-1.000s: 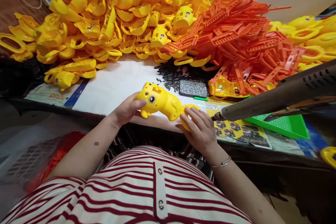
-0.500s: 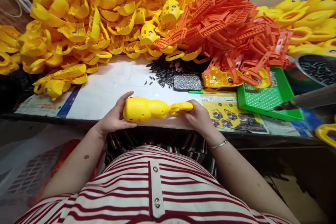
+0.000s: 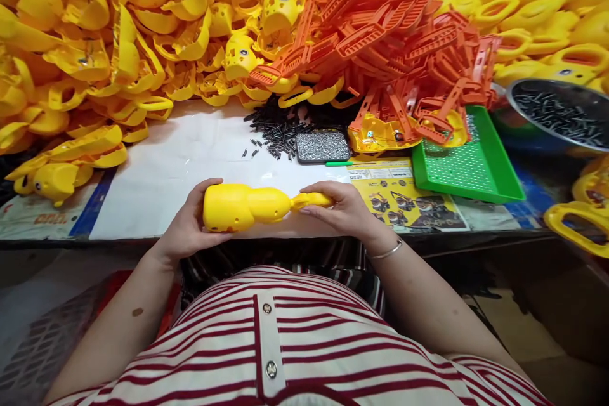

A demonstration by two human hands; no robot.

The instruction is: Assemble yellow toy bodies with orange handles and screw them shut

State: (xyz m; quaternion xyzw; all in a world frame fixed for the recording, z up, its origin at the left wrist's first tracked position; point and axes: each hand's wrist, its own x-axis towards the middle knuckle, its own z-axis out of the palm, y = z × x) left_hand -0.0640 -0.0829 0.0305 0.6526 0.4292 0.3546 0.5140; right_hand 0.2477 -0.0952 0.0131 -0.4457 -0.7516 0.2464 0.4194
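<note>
A yellow plastic toy body, rounded and narrowing to a loop handle at its right end, lies sideways between my hands above the table's front edge. My left hand cups its wide end, with the thumb at the far side and the fingers at the near side. The handle end is pinched by my right hand, whose fingers cover part of the loop. Small holes show along the toy's side facing me. Behind it, a white sheet covers the tabletop.
Yellow shell halves heap up at the back left, orange plastic frames at the back centre. Black screws lie beside a dark-rimmed speckled pad. A green tray and a bowl of screws stand at the right.
The driver-like tool at the right edge has left the view. The whole scene has shifted left in the picture. My right fingers have reached further along the handle; both hands still hold the toy body.
</note>
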